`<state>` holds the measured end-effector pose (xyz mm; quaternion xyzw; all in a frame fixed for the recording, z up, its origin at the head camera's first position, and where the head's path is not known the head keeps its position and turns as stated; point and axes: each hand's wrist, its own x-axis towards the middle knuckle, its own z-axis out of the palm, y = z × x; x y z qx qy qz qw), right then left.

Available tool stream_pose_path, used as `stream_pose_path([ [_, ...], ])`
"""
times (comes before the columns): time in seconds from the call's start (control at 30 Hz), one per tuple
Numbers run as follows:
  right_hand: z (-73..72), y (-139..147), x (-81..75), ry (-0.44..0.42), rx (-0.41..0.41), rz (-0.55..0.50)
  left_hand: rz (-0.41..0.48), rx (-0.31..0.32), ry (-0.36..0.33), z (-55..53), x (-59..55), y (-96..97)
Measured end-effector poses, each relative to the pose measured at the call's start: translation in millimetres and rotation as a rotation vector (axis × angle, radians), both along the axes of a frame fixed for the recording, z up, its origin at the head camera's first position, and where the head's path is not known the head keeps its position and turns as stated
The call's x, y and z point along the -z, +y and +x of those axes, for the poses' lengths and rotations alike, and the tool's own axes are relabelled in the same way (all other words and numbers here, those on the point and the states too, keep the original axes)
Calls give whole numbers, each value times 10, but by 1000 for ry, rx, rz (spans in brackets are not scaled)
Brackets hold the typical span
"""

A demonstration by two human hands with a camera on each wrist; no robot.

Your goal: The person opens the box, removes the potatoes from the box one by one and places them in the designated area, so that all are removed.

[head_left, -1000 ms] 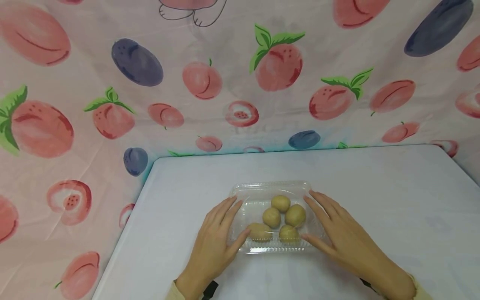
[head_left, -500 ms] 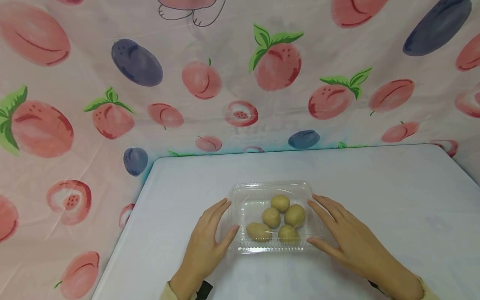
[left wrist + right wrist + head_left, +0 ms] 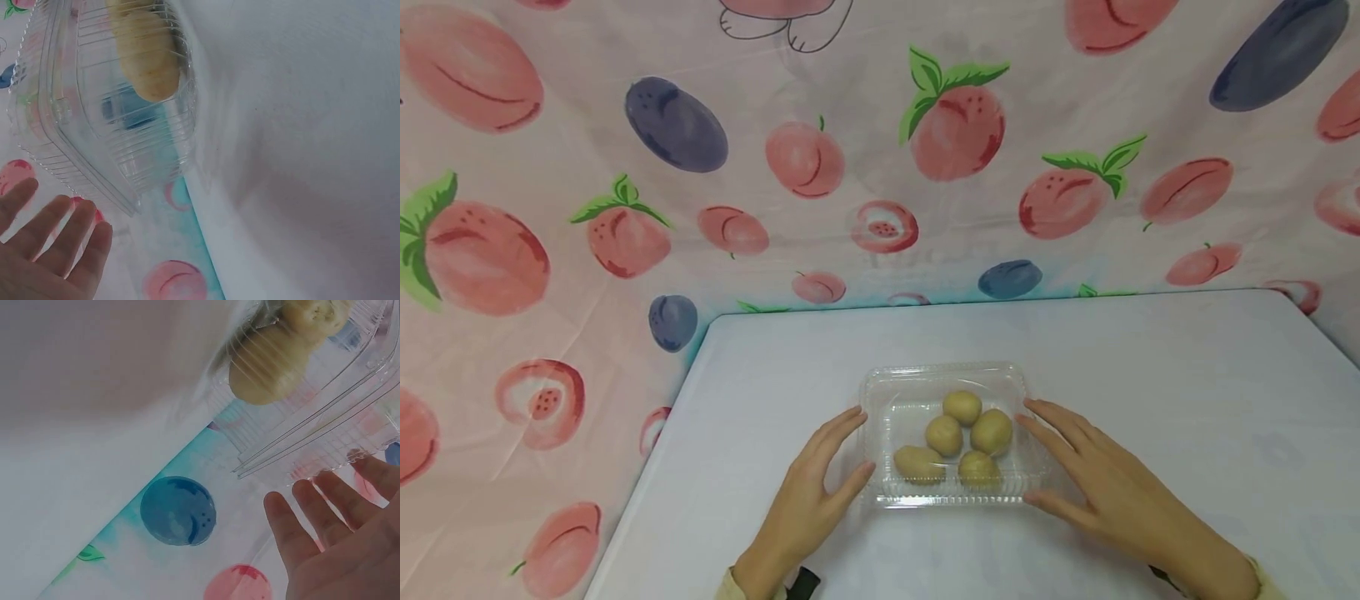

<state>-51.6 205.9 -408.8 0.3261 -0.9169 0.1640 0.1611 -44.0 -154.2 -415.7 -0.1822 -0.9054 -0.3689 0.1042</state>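
Observation:
A clear plastic clamshell box (image 3: 898, 387) rests on the white table in the head view, its lid down. Inside lie several small yellowish potatoes (image 3: 943, 435), seen through the plastic; one longer potato (image 3: 147, 56) shows through the ribbed wall in the left wrist view. Just off the box's left side is my left hand (image 3: 801, 492), fingers spread and relaxed, apart from the plastic in the left wrist view. On the right side my right hand (image 3: 1112, 483) has extended fingers close to the rim; whether the fingertips (image 3: 303, 487) touch it I cannot tell. Neither hand grips anything.
The white table (image 3: 1187, 375) extends around the box on all sides. Behind it and to the left hangs a pale curtain (image 3: 700, 50) printed with peaches and blue fruit. Dark wrist straps (image 3: 803, 583) sit near the sleeves.
Both hands have drawn outward from the box, the left to the left and the right to the right, uncovering its sides. The box and potatoes have stayed in place.

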Motion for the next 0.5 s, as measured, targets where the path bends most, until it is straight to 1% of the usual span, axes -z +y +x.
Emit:
stream_pose_path([
  [0.1, 2, 23, 26, -10, -5, 15, 25, 39, -18, -3, 14, -16],
  [0.17, 4, 35, 40, -32, -5, 27, 31, 58, -19, -8, 24, -22],
  [0.3, 3, 54, 56, -62, -15, 41, 33, 76, -26, -8, 32, -28],
  [0.5, -22, 67, 72, -39, -45, 43, 30, 105, -59, 1, 35, -40],
])
